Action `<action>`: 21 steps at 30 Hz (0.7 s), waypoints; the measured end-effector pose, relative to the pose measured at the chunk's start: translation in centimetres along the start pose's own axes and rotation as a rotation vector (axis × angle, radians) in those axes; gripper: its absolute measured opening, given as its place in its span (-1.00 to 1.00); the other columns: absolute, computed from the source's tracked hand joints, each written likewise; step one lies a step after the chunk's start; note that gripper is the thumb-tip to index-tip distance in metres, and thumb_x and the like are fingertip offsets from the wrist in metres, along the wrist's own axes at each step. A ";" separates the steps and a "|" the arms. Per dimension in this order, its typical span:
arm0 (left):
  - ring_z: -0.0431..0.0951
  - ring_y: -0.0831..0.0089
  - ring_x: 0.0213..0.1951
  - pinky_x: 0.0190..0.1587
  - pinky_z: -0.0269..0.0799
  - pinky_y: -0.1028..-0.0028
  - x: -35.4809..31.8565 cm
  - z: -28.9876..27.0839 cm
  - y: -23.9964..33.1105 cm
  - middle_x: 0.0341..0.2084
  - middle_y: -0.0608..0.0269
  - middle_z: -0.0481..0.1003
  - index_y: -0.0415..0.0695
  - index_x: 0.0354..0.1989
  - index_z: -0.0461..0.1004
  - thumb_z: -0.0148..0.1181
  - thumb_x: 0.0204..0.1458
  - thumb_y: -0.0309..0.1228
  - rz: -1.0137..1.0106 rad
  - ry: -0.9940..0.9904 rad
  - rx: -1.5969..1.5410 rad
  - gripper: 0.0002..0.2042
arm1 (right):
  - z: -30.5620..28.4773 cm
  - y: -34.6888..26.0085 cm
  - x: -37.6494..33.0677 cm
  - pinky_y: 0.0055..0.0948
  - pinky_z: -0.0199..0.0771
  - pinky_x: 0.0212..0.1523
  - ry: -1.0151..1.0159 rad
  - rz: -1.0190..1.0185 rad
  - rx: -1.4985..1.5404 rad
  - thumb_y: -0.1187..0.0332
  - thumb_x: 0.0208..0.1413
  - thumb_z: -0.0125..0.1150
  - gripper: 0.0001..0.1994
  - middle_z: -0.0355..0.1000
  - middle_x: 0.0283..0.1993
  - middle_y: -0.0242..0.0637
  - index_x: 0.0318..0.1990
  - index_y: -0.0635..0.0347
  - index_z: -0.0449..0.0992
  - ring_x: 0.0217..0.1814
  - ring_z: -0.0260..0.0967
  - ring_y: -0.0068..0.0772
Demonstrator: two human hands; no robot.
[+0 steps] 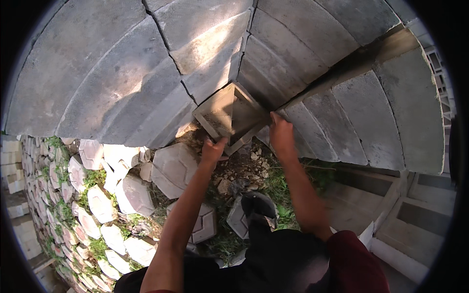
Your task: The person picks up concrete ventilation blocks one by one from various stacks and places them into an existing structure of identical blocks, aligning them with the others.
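Note:
A square grey mould, open like a shallow box (229, 115), leans tilted against a tall stack of grey concrete slabs (127, 68). My left hand (213, 149) grips its lower edge. My right hand (281, 134) holds its right corner. Both forearms reach up from the lower edge. Below the hands lie rubble and bare soil (239, 173), and my dark shoe (258, 205) stands on the ground there.
Hexagonal concrete pavers (175, 166) lie loose on grass to the left, with many more stacked along the left rim (78, 210). More slab stacks (386, 107) rise on the right. Pale rectangular concrete frames (415, 215) lie at lower right.

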State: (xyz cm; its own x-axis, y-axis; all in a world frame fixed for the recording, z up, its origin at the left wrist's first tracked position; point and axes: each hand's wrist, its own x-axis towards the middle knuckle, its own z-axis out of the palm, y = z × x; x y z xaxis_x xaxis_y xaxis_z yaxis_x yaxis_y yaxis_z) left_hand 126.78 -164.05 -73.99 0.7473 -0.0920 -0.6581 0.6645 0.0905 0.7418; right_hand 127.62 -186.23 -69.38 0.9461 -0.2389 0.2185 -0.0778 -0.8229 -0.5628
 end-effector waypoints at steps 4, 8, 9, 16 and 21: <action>0.37 0.08 0.04 -0.19 0.58 -0.01 0.4 -0.3 -0.3 0.04 -0.02 0.27 -0.28 0.06 0.16 0.19 0.03 -0.33 0.006 -0.045 0.011 -0.51 | 0.3 0.4 -0.4 -0.26 0.50 -0.08 0.079 0.034 0.093 0.69 -0.08 0.05 -0.68 0.47 -0.17 0.10 -0.11 0.34 0.51 -0.08 0.47 0.00; 0.39 0.04 0.03 -0.18 0.59 -0.04 1.9 -0.9 -1.1 0.02 -0.08 0.28 -0.33 0.04 0.14 0.17 0.04 -0.36 -0.001 -0.022 0.047 -0.52 | 0.3 1.0 -0.9 -0.15 0.47 -0.09 0.064 0.071 0.151 0.72 -0.12 0.01 -0.60 0.45 -0.18 0.15 -0.06 0.29 0.50 -0.07 0.43 0.06; 0.39 0.03 0.03 -0.18 0.59 -0.04 1.9 -0.5 -0.9 0.02 -0.09 0.28 -0.33 0.04 0.13 0.17 0.05 -0.36 -0.019 -0.002 0.040 -0.52 | -0.1 1.2 -1.3 -0.15 0.47 -0.09 0.058 0.081 0.101 0.72 -0.12 0.01 -0.60 0.46 -0.18 0.14 -0.06 0.28 0.50 -0.07 0.43 0.05; 0.39 -0.02 0.04 -0.22 0.60 -0.02 1.7 -0.3 -0.1 0.03 -0.11 0.28 -0.36 0.00 0.12 0.20 0.01 -0.35 -0.078 0.018 0.003 -0.50 | -5.4 1.6 -3.8 -0.16 0.46 -0.13 -0.347 0.213 -0.299 0.43 0.04 0.15 -0.78 0.50 -0.25 0.07 -0.16 0.35 0.52 -0.14 0.47 0.08; 0.42 0.01 0.00 -0.27 0.62 0.03 1.2 0.2 0.1 0.00 -0.09 0.31 -0.35 0.00 0.14 0.20 -0.03 -0.35 -0.060 0.062 -0.039 -0.50 | -5.2 -1.7 -4.5 -0.10 0.43 -0.15 -0.457 0.308 -0.161 0.04 0.03 0.20 -0.50 0.45 -0.32 0.23 -0.27 0.47 0.48 -0.19 0.46 0.15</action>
State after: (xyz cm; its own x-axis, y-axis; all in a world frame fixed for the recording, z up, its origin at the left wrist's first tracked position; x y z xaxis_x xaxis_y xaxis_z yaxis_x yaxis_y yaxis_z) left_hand 127.69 -164.32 -74.69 0.7046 -0.0367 -0.7086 0.7067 0.1258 0.6962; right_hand 121.85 -186.45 -65.27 0.9092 -0.2621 -0.3234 -0.3842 -0.8274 -0.4095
